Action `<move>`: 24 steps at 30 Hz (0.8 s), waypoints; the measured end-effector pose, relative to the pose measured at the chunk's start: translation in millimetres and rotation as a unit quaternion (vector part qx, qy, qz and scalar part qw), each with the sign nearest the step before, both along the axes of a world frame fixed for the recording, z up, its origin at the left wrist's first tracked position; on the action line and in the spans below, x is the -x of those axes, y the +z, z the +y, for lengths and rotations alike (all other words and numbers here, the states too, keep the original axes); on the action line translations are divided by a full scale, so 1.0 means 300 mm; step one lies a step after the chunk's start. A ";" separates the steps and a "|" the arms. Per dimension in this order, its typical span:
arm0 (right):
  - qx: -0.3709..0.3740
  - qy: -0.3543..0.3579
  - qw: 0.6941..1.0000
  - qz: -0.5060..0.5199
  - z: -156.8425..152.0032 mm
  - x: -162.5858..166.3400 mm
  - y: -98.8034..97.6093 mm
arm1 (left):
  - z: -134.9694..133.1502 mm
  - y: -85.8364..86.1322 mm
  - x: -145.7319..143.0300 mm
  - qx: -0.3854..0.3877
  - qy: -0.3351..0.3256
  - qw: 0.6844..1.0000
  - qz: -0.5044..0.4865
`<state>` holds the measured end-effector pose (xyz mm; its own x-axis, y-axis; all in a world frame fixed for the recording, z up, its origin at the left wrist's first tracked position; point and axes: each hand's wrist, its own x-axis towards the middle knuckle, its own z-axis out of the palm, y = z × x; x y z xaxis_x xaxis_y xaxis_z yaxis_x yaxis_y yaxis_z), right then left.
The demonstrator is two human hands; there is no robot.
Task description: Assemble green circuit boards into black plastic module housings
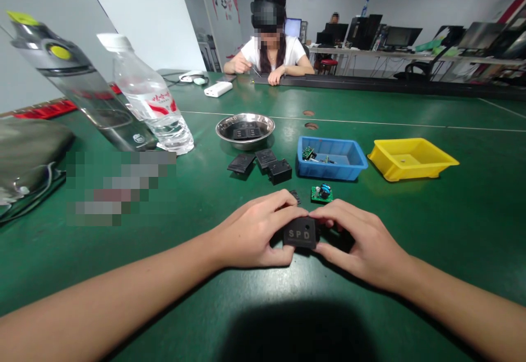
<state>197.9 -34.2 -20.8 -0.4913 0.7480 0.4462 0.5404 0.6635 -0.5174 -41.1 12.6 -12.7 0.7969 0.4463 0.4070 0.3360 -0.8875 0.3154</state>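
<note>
My left hand (pixel 257 231) and my right hand (pixel 358 240) both grip a small black plastic case marked "SPD" (pixel 301 233) low over the green table (pixel 205 296). Fingers of each hand pinch its two ends. Just beyond my fingers lies a small green circuit board with a blue part (pixel 322 193) and a small dark piece (pixel 295 194). Three more black cases (pixel 263 165) lie farther out.
A steel dish (pixel 245 130) holds black parts. A blue tray (pixel 331 157) holds circuit boards, with a yellow tray (pixel 411 158) to its right. Two water bottles (pixel 150 96) stand at left. Another person works at the far side (pixel 269 50).
</note>
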 end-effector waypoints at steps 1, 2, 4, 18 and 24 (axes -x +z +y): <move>-0.001 0.006 1.000 -0.001 0.000 0.001 0.001 | 0.000 0.002 -0.001 -0.003 -0.001 1.000 0.001; 0.002 0.006 1.000 0.000 0.000 0.001 0.002 | 0.001 0.003 -0.001 -0.005 0.000 1.000 -0.003; 0.014 -0.006 1.000 -0.001 -0.001 0.002 0.004 | 0.002 0.006 -0.003 -0.005 0.003 1.000 -0.016; 0.060 -0.072 0.996 0.013 -0.002 0.004 0.014 | 0.037 0.011 0.015 -0.019 0.103 0.991 0.079; 0.080 -0.076 0.994 -0.010 -0.001 0.005 0.015 | 0.046 -0.003 0.011 -0.008 0.180 0.979 0.100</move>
<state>196.3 -34.4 -16.2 -0.3738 0.8753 0.3068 0.6393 0.4828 -0.5985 -44.5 26.5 -13.8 0.6538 0.7077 0.2678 0.6812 -0.7046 0.1987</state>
